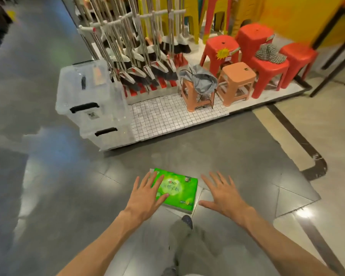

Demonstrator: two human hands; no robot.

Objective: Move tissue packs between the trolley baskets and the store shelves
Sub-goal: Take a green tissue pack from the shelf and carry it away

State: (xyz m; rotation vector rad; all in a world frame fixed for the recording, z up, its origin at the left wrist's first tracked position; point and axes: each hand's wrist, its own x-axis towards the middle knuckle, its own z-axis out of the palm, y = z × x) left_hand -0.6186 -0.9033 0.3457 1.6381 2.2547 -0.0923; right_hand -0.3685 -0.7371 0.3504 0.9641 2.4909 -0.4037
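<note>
From the head camera, both forearms reach forward and down over the grey floor (58, 176). The left hand (145, 196) is spread flat, its fingertips overlapping the near-left corner of a green tissue pack (177, 193); whether they press on it or hover above it is hard to tell. The right hand (221, 193) is also spread, fingers straight, just right of the pack and apart from it, holding nothing. The pack lies flat between the two hands; its printed writing is too blurred to read. Below the hands, grey trousers and the toe of a shoe (187, 221) show, the rest cut off by the frame edge.

Well beyond the hands stands a low display platform (167, 118). On its left end sit two stacked clear storage boxes (92, 104) with black handles; what is inside them cannot be made out. Behind them brooms (139, 56) lean in a rack, tops cut off. To the right are plastic stools (235, 82), one holding a grey cloth bag (201, 78), another a checked hat (269, 53)
</note>
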